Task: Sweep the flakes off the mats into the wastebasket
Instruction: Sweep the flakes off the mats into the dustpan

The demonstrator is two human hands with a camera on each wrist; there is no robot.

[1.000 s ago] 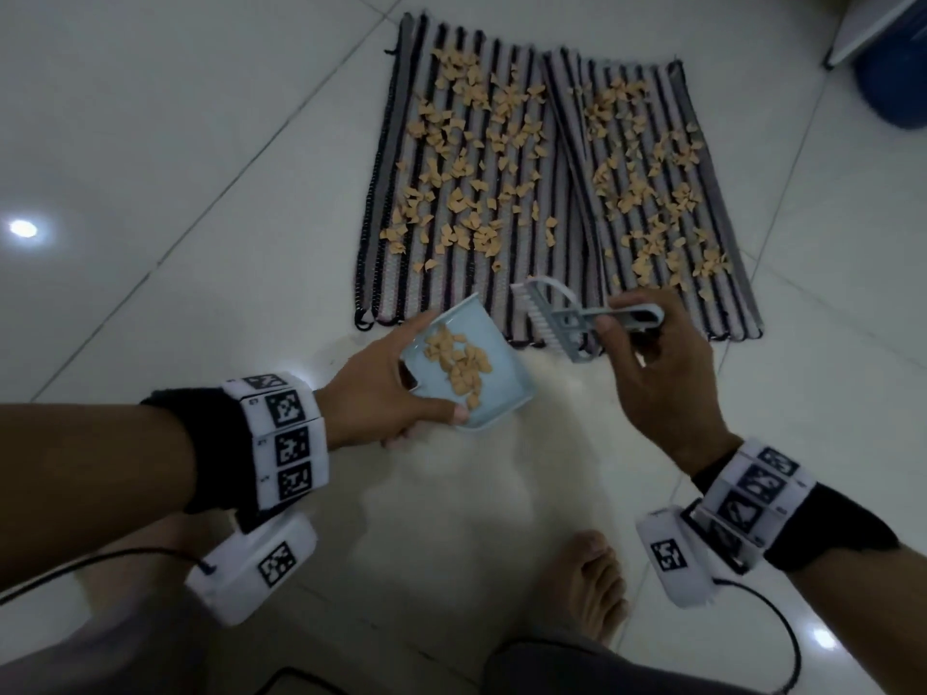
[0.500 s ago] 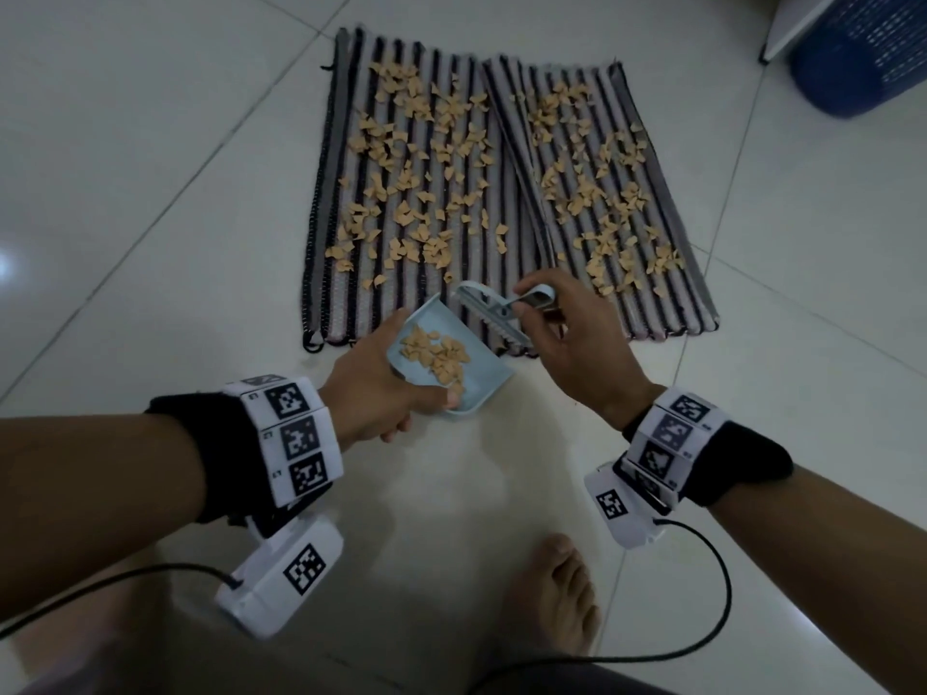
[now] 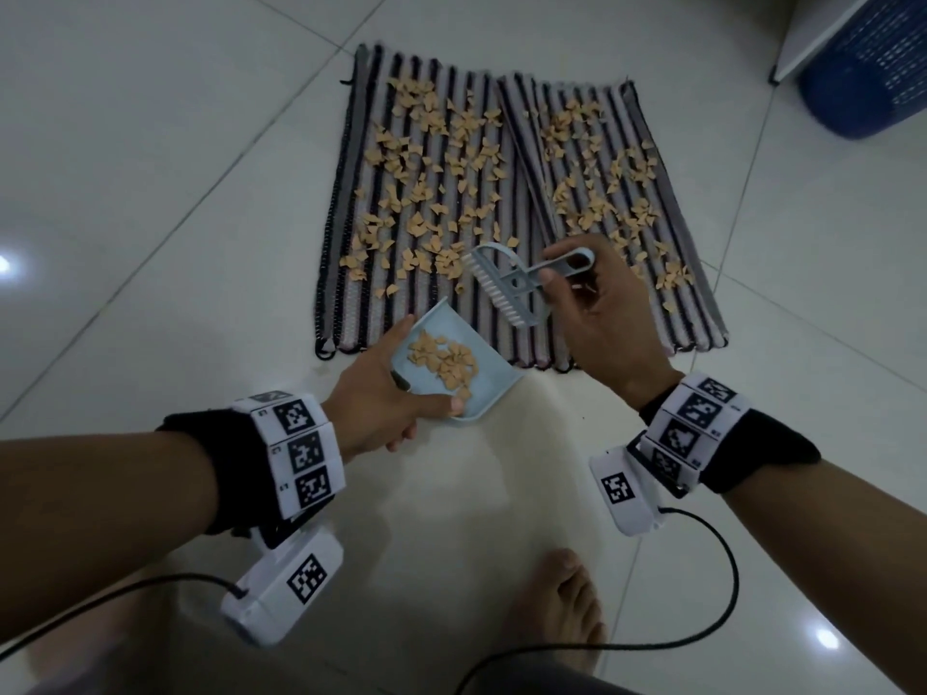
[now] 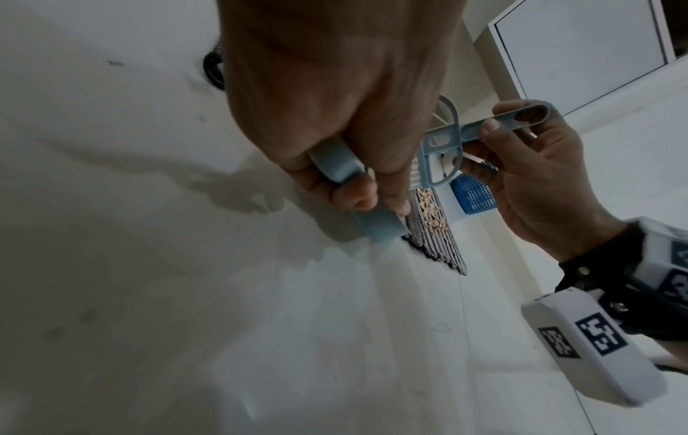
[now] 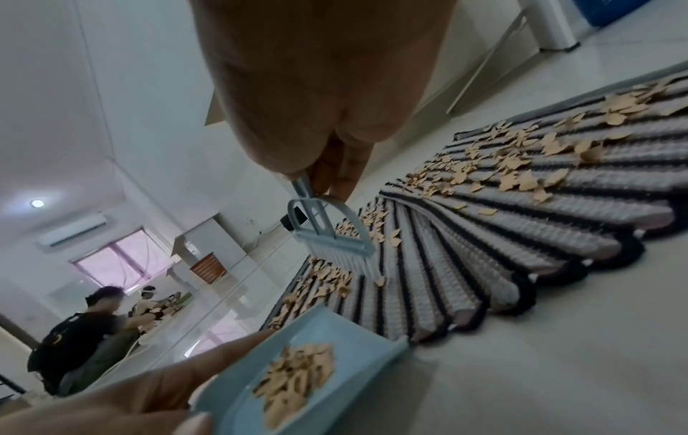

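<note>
Two striped mats [image 3: 351, 203] [image 5: 558, 235] lie side by side on the white tiled floor, both strewn with tan flakes [image 3: 436, 193]. My left hand [image 3: 381, 398] grips a light-blue dustpan [image 3: 481, 363] [image 5: 335, 338] at the left mat's near edge; a pile of flakes [image 3: 444, 363] lies in it. My right hand [image 3: 597, 313] pinches the handle of a small blue-grey brush [image 3: 501, 288] [image 5: 335, 235] [image 4: 439, 141], held just above the mat beyond the pan, bristles pointing down. The blue wastebasket [image 3: 873, 67] stands at the far right.
A white cabinet edge [image 3: 822, 32] stands beside the wastebasket. My bare foot [image 3: 567, 604] is on the floor near the bottom. Cables [image 3: 702, 594] hang from the wrist cameras. Other people [image 5: 81, 332] sit far off in the right wrist view.
The brush has lifted from over the pan and moved back out over the left mat's near part. The dustpan stays at the mat's edge with its flakes.
</note>
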